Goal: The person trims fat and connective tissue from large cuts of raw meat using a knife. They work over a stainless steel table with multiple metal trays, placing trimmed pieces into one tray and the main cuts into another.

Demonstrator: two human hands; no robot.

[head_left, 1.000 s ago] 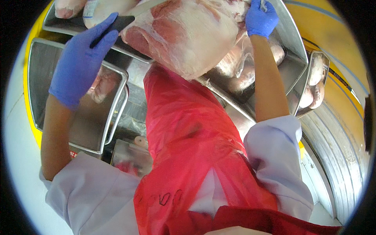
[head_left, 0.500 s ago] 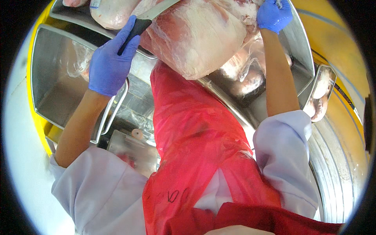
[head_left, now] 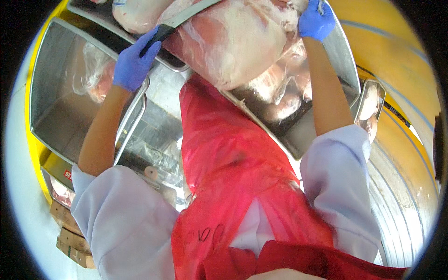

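My left hand (head_left: 134,65), in a blue glove, is closed around the black handle of a knife (head_left: 189,15). Its long blade lies over the upper left of a large piece of pale, fatty raw meat (head_left: 228,51). At the far right end of that meat is my right hand (head_left: 317,21), also gloved in blue, with fingers curled tight. A small whitish bit shows at those fingers, but what it is cannot be made out. The meat's near end hangs just beyond my red plastic apron (head_left: 228,130).
A deep metal bin (head_left: 60,112) with meat in clear plastic stands on the left. Plastic-wrapped meat (head_left: 284,100) lies in the metal bin under my right arm. Another pale cut (head_left: 140,14) rests at the far left. Cardboard boxes (head_left: 72,242) are at lower left.
The view has shifted a little, bringing boxes at lower left into sight. My left hand has moved slightly up with the knife, its blade still over the meat. My right hand stays closed.
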